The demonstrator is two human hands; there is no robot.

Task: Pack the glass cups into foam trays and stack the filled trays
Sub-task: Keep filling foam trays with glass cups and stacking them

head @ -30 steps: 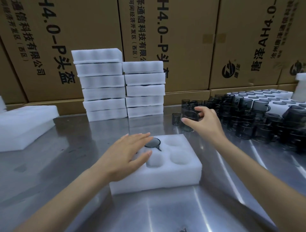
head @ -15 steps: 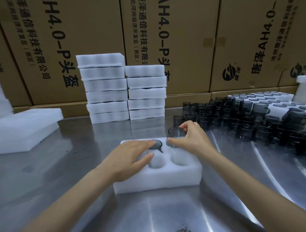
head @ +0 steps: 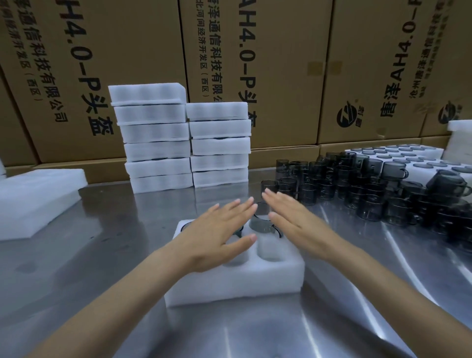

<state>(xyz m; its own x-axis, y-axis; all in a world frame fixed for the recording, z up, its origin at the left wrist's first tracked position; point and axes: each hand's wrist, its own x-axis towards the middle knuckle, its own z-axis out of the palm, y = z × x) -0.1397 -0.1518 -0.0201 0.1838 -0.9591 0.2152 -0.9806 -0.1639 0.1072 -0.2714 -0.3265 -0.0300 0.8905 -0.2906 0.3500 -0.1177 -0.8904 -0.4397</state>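
A white foam tray [head: 237, 283] with round pockets lies on the steel table in front of me. A smoky glass cup [head: 260, 222] sits in its far right pocket, between my two hands. Part of another cup [head: 60, 0] cannot be made out; a dark rim shows under my left hand in the far middle pocket. My left hand [head: 217, 236] lies flat over the tray with straight fingers. My right hand [head: 293, 221] is flat and blurred above the tray's far right corner, holding nothing. Two near pockets [head: 270, 250] hold nothing.
Many loose smoky glass cups [head: 357, 189] crowd the table at the right. Two stacks of foam trays [head: 186, 135] stand at the back. A foam slab [head: 38, 199] lies at the left. Cardboard boxes [head: 255, 64] wall the back.
My right hand fetched a cup from the pile, set it into the tray's far right pocket and let go. It now stretches flat. My left hand stayed on the tray.
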